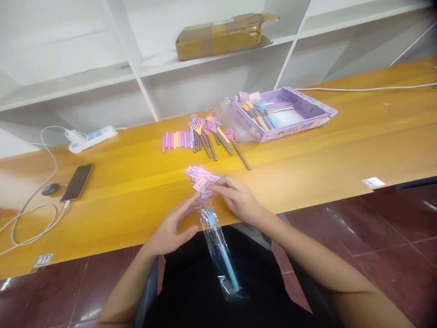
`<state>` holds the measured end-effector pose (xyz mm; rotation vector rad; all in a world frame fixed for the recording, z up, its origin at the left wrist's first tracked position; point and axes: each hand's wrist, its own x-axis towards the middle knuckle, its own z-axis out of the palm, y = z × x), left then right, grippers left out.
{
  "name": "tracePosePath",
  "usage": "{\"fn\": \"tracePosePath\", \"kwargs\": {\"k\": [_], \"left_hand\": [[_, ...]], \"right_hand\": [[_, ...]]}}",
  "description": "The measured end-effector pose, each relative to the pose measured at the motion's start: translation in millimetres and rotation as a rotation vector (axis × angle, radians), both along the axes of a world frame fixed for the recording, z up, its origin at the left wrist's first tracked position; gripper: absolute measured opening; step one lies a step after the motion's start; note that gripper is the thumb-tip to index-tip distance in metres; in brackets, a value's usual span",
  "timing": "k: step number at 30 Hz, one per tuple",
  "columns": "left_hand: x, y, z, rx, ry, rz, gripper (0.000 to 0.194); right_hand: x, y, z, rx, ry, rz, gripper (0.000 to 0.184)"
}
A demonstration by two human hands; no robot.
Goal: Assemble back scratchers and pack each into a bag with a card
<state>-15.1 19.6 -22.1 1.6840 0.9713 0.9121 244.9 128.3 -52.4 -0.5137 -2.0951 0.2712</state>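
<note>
A light-blue back scratcher (226,262) in a clear plastic bag hangs over the table's front edge onto my lap, its claw end toward the table. At the bag's top is a pink printed card (205,195). My right hand (238,197) has its fingers pinched together at the pink cards, apparently on one of them; the fingertips partly hide it. My left hand (175,226) lies beside the bag's top with fingers stretched and thumb apart, fingertips near the card. Several more pink cards (195,171) are piled loosely just beyond my fingers.
Behind lie several loose back scratchers (213,141) and a row of coloured handle tubes (175,140). A purple box (297,125) holds more scratchers. Leftward are a phone (78,182), a cable, a round black object (50,189) and a power strip (92,138). A taped parcel (220,40) sits on the shelf.
</note>
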Motion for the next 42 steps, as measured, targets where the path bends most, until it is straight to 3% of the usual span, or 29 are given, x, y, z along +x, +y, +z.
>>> {"fn": "tracePosePath", "kwargs": {"k": [6,13,26,42], "left_hand": [[-1.5,0.0,-0.8,-0.008,-0.001,-0.016,0.076],[-0.5,-0.1,-0.9,-0.018,-0.021,-0.005,0.074],[-0.4,0.9,-4.9,-0.027,-0.154,-0.017,0.075],[-0.1,2.0,-5.9,-0.057,-0.233,-0.059,0.077]], "right_hand": [[-0.8,-1.8,2.1,-0.016,0.010,-0.010,0.034],[0.3,-2.6,5.3,0.054,-0.018,0.032,0.032],[2.1,-5.9,8.2,-0.004,-0.010,0.086,0.058],[1.7,-8.3,6.9,-0.020,-0.099,0.171,0.066]]}}
